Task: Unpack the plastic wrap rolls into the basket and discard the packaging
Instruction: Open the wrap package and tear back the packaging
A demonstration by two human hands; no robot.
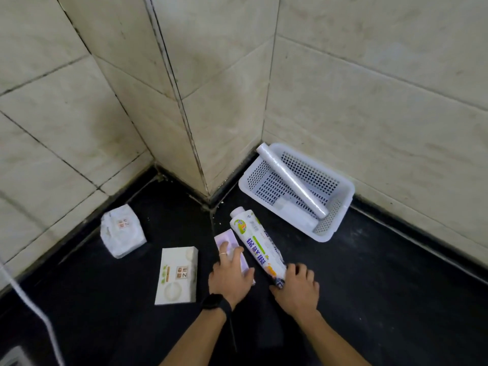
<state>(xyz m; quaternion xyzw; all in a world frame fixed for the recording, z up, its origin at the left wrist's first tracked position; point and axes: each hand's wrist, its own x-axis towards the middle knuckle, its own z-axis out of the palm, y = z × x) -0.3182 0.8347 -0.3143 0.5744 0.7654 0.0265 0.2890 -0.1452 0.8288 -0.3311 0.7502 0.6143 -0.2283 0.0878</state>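
Note:
A white perforated basket stands on the dark floor against the right wall. One unwrapped clear roll leans across it from the back rim to the front corner, and another white roll lies on its bottom. A packaged wrap roll with green and blue print lies on the floor in front of the basket. My right hand grips its near end. My left hand rests on a pale purple box just left of that roll, fingers curled over it.
A white rectangular box lies on the floor to the left of my hands. A crumpled white bag sits further left near the tiled wall. A tiled wall corner juts out behind. A white cord crosses the lower left.

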